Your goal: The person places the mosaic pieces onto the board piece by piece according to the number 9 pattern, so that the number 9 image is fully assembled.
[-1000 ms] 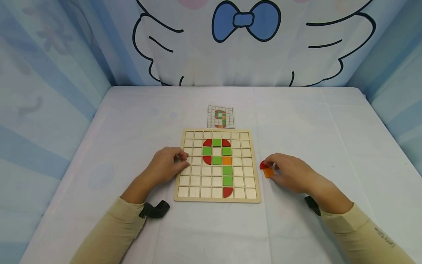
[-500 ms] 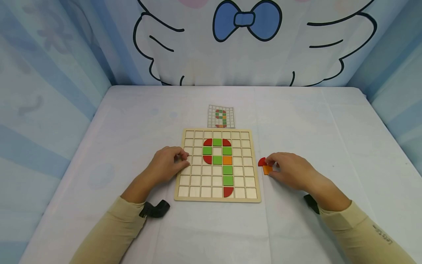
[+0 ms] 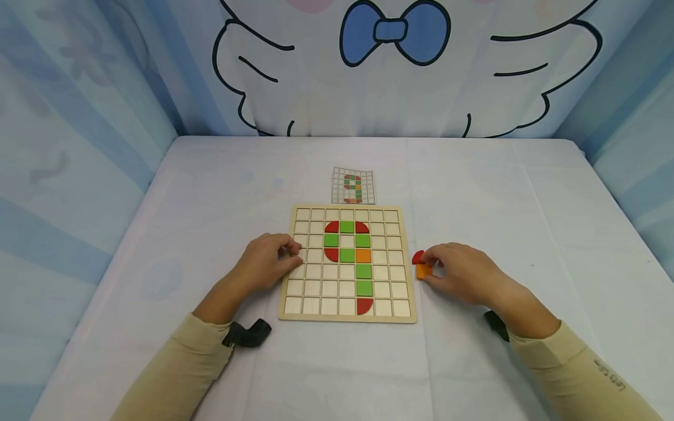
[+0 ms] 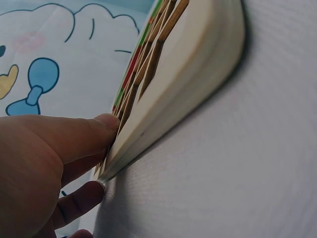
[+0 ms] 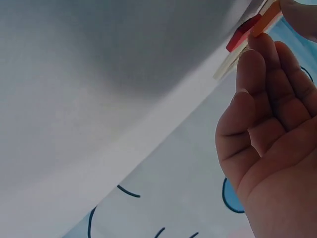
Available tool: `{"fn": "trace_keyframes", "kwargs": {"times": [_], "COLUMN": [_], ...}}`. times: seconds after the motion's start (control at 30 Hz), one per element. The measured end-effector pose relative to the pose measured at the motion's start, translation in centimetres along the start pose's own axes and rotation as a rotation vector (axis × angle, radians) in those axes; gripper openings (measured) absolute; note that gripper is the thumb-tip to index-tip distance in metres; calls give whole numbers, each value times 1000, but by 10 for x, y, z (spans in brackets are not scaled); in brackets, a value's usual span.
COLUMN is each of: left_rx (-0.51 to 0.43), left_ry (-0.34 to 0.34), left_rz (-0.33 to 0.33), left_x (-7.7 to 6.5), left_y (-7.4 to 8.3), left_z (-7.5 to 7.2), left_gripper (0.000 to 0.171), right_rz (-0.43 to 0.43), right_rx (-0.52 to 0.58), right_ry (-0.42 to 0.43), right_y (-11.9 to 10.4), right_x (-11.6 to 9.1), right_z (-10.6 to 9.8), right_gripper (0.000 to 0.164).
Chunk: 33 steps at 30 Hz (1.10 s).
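Note:
My left hand (image 3: 267,260) holds the left edge of a square wooden grid board (image 3: 347,318); in the left wrist view the thumb (image 4: 106,121) lies at its rim and the fingers are beside the edge. Green, red and orange tiles form a 9-like figure on the board, ending in a red quarter-round tile (image 3: 364,306). Just right of the board, my right hand (image 3: 466,273) pinches an orange square tile (image 3: 423,271) between thumb and fingers. A loose red rounded tile (image 3: 418,257) lies right behind it, partly overlapped by the fingertips.
A small printed card (image 3: 353,186) with a coloured 9 on a grid lies behind the board. The white-covered table (image 3: 474,193) meets a cartoon curtain (image 3: 316,88) at the back. Black straps (image 3: 251,334) show at both sleeve cuffs.
My right hand has shifted slightly left and away from me, bringing the orange tile closer to the board. The red tile beside it moved a little the same way. My left hand stays put.

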<state>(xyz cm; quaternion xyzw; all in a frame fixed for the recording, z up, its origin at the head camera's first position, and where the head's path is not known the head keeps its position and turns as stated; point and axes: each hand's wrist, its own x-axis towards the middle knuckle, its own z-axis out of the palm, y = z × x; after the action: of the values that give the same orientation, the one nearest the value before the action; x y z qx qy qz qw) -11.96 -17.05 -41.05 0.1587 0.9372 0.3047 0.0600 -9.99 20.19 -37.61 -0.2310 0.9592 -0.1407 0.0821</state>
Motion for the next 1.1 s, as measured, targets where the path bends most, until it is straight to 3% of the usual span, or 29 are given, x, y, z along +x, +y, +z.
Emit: {"fn": "trace_keyframes", "kwargs": {"times": [0.47, 1.1], "left_rx": [-3, -6], "left_ry": [-2, -7], "left_rz": [5, 2], "left_x": [0, 0], "left_y": [1, 1], "left_z": [-1, 0], "left_gripper": [13, 12], "right_rz": [-90, -196], "right_rx": [20, 5], "right_ry": [39, -33], "right_y": [-23, -65], "right_x": [9, 28], "right_z": [3, 12], "right_gripper": [23, 25]}}
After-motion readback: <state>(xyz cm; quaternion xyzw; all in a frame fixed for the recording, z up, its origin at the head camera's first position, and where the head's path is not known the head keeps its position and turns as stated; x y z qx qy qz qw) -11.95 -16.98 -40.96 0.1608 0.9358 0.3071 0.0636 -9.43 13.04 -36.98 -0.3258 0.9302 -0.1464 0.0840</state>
